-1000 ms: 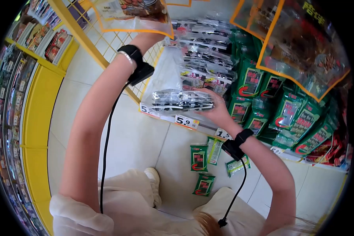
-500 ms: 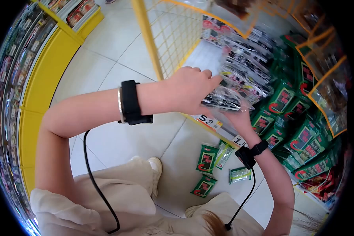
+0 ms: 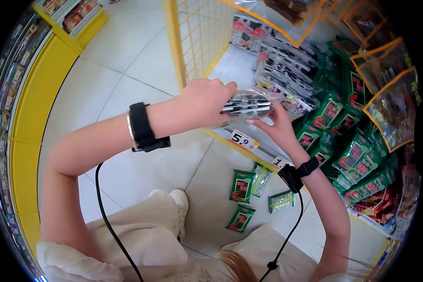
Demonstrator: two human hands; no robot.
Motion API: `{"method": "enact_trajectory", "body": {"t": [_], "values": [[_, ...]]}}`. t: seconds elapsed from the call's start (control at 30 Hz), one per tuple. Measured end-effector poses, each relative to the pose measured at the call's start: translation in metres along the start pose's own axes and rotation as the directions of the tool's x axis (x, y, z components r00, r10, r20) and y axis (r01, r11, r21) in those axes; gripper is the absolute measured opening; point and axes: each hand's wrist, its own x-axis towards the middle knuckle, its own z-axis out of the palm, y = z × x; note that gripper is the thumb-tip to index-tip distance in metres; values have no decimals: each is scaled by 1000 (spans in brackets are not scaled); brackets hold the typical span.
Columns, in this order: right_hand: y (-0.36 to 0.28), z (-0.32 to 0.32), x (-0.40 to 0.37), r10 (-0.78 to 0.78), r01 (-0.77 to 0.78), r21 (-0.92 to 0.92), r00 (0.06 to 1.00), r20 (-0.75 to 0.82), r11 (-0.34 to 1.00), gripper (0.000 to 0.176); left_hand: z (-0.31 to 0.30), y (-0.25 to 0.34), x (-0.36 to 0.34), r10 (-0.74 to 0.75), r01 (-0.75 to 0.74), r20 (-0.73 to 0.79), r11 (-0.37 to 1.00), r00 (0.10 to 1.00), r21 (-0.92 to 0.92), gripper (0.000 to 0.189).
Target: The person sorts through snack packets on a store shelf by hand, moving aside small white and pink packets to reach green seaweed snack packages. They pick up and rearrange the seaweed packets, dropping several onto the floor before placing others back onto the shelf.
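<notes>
My left hand (image 3: pixel 207 101) is closed on the left end of a clear plastic packet (image 3: pixel 249 104) with black-and-white striped contents. At the packet's right end is my right hand (image 3: pixel 281 123), its fingers against the wrapping and its thumb reaching along the lower edge. The packet is held level above the front of a shelf. Just behind it, similar packets (image 3: pixel 286 61) stand in a row, the nearest partly covered by the held one. Green packets (image 3: pixel 331 113) are piled to the right of my right hand.
A yellow wire divider (image 3: pixel 199 42) bounds the shelf's left side. Price tags (image 3: pixel 243 140) line its front edge. Several green packets (image 3: pixel 242 185) lie on the tiled floor by my feet. Orange-edged bags (image 3: pixel 390 108) hang at upper right. A yellow-based shelf (image 3: pixel 33 122) runs along the left.
The packet and my left hand have shifted left, and the packet now faces me more edge-on. My right hand has moved up from beneath it to its right end, thumb now showing.
</notes>
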Motion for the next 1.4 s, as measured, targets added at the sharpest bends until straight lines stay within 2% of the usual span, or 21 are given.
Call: {"method": "enact_trajectory", "body": {"t": [0.07,0.1,0.13,0.23,0.27,0.33,0.37,0.43,0.47,0.53,0.6,0.67,0.77,0.87,0.93,1.0,1.07,1.1,1.17,1.3,1.4], "values": [[10,-2,-3,79,-79,-4,995,58,997,59,4,1,1,19,-18,-36,1000,999,12,37],[10,-1,-3,16,-19,49,998,61,999,63,3,4,-1,25,-25,-41,1000,999,15,36],[5,-1,-3,19,-21,45,999,41,999,63,3,7,0,45,-45,-38,999,998,19,36],[4,-6,-3,81,-75,-70,993,86,995,73,5,17,2,-27,32,-52,995,998,99,37],[6,-9,-4,84,-80,-67,994,66,995,73,4,20,3,-9,13,-45,994,999,106,37],[1,-9,-6,41,-39,-39,997,58,998,78,-3,26,5,-182,185,-31,971,983,150,40],[0,-12,-6,23,-25,13,995,100,1000,77,-10,29,6,-169,171,-24,973,985,156,40],[-2,-16,-7,31,-33,21,995,94,999,75,-27,31,8,-363,348,56,920,930,177,44],[-3,-18,-9,34,-37,26,994,101,999,73,-29,25,9,-357,341,59,922,932,185,44],[3,-22,-11,-12,11,13,996,83,1000,70,-34,11,15,-292,303,-82,920,953,249,47],[5,-25,-13,-1,0,31,999,52,1000,65,-42,2,32,-315,325,-82,909,946,261,48],[14,-29,-14,-5,4,11,1000,30,1000,62,-46,-6,48,-262,310,-220,924,940,225,48],[12,-35,-17,-1,2,-20,1000,13,1000,59,-47,-11,74,-310,365,-260,910,914,197,48],[6,-40,-21,-20,20,-41,1000,1,999,57,-44,-12,83,-256,316,-260,922,931,224,48],[4,-46,-25,29,-29,-104,1000,-6,994,56,-44,-12,89,-281,330,-220,915,934,233,50],[8,-50,-28,16,-16,-113,1000,-2,993,55,-43,-14,93,-303,341,-179,907,936,246,53],[12,-52,-30,-1,2,-122,1000,3,993,54,-45,-23,93,-214,255,-210,947,954,194,62],[14,-52,-30,-10,10,-123,1000,-3,992,54,-46,-28,96,-217,258,-208,946,954,195,62],[16,-53,-31,-19,18,-122,1000,-6,992,53,-46,-37,101,-170,224,-215,939,962,260,74],[15,-53,-31,-11,11,-121,1000,5,993,53,-42,-39,104,-151,213,-236,941,960,263,73],[18,-52,-32,-9,10,-127,1000,7,992,53,-34,-42,112,-203,267,-254,931,946,250,71]]}}
